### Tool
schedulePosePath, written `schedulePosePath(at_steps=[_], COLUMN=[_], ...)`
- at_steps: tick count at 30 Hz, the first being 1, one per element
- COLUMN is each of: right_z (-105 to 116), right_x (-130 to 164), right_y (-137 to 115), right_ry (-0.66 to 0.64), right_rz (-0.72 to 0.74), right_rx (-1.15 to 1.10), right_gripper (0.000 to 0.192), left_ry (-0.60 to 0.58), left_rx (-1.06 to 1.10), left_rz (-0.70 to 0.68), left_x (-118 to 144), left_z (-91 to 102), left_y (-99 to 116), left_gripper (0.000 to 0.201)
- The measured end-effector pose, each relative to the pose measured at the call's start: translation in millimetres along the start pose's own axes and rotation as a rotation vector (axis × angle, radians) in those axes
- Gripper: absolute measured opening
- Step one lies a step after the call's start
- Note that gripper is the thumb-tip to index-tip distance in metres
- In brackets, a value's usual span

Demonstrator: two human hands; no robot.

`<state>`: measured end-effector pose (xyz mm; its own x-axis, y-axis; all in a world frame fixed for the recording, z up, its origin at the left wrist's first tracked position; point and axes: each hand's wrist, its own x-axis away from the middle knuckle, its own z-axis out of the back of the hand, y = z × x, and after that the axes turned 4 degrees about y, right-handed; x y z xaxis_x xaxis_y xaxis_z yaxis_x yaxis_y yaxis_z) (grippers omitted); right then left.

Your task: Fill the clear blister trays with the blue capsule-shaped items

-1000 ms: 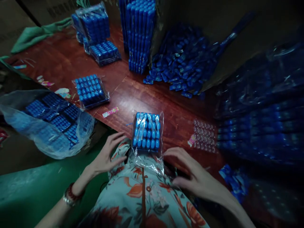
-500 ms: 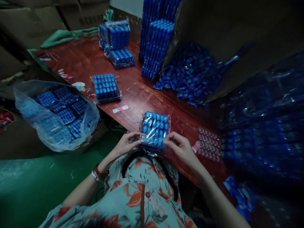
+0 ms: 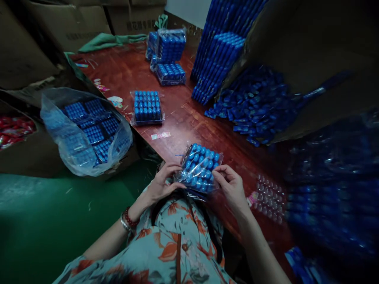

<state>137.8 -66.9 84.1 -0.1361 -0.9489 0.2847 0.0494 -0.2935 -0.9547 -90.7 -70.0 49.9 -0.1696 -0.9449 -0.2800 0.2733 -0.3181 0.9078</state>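
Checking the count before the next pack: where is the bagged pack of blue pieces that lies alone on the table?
In the head view, the lone bagged pack lies flat on the red-brown table, left of centre, beyond the pink label strip and right of the large clear bag.

- wooden table (image 3: 130, 71) runs from upper left down to lower right
- clear bag (image 3: 85, 134) full of blue packs, left of center
- one wrapped pack (image 3: 147, 106) lying flat mid-table
- stacked packs (image 3: 170, 51) up top
- tall blue stack (image 3: 219, 59) beside them
- loose blue pile (image 3: 254, 106) at right
- green cloth (image 3: 109, 38) upper left
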Motion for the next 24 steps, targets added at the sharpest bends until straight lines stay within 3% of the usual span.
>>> schedulePosePath(at_steps=[3, 7, 12, 16, 18, 19, 24], right_z=[-1.1, -1.3, -0.6, 1.3, 2.8, 3.7, 7.5], right_x=[-0.8, -0.8, -0.6, 0.6, 1.6, 2.0, 3.6], right_y=[-0.8, -1.3, -0.4, -1.3, -2.3, -2.5, 1.9], right_ry=[-0.002, -0.005, -0.032, -0.226, -0.325, -0.349, -0.34], right_rz=[-0.003, 0.004, 0.004, -0.02, -0.009, 0.007, 0.079], right_rx=[-0.008, -0.009, -0.051, 0.071, 0.254, 0.341, 0.543], right_gripper=[0.024, 0.022, 0.023, 0.042, 0.03, 0.024, 0.038], left_ry=[-0.067, -0.076, -0.089, 0.069, 0.116, 0.138, 0.375], left_rx=[-0.133, -0.145, -0.166, -0.02, 0.069, 0.108, 0.296], left_rz=[-0.14, -0.176, -0.213, 0.012, 0.147, 0.199, 0.402], left_x=[1.1, -6.4, -15.5, -14.7, -13.7, -13.5, -12.9], left_z=[4.1, 9.0, 8.4, 4.0, 3.6, 3.7, -3.7], left_y=[-0.2, 1.7, 6.3, 12.9, 17.8, 20.4, 25.6], left_gripper=[0.033, 0.015, 0.009, 0.012, 0.015, 0.016, 0.021])
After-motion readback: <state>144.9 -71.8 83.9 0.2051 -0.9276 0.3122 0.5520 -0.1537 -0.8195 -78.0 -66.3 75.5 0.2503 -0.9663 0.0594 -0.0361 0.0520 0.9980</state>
